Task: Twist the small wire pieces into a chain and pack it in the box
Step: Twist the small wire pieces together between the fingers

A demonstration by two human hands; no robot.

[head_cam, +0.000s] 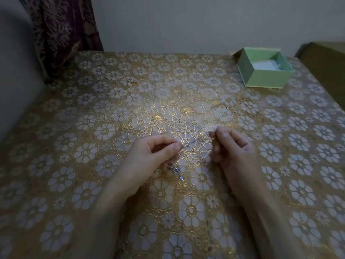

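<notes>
Both forearms low over the table (74, 128), left hand (149, 157) and right hand (231, 148) fingers pinching the chain (188, 144).

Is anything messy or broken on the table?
Nothing stands out. The green box sits open at the far right of the table, and the left hand and right hand pinch the thin chain between them.

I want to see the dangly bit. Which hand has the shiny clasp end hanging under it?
The left hand: the chain and its clasp dangle below it; the right hand only pinches the other end.
</notes>
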